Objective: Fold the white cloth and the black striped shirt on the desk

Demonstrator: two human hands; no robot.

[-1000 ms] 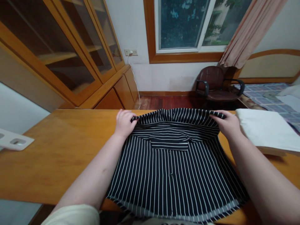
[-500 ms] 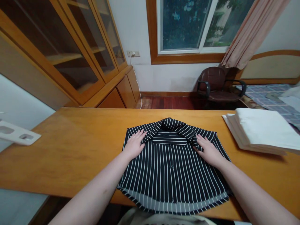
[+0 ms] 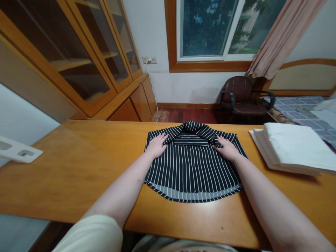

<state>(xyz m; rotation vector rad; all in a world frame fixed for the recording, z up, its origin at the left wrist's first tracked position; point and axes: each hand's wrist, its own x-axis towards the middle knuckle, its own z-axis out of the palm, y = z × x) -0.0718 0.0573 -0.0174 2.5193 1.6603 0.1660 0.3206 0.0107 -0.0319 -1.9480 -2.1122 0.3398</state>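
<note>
A black shirt with white stripes (image 3: pixel 181 171) lies buttoned and front up on the wooden table (image 3: pixel 78 168), its upper part folded over below the collar. My left hand (image 3: pixel 156 145) rests flat on the shirt's upper left part, fingers stretched out. On the upper right part lies my right hand (image 3: pixel 227 147), its fingers also extended over the cloth and the thumb apart. The curved hem, with its paler inside showing, faces me.
A stack of folded white cloth (image 3: pixel 296 145) stands at the table's right. A white slotted object (image 3: pixel 25 153) juts in from the left edge. Beyond the table are a glass-door cabinet (image 3: pixel 115 87) and a brown armchair (image 3: pixel 238 94).
Both hands have moved forward, sliding the shirt away from me toward the far edge. Its hem, formerly over the near edge, now lies on the tabletop.
</note>
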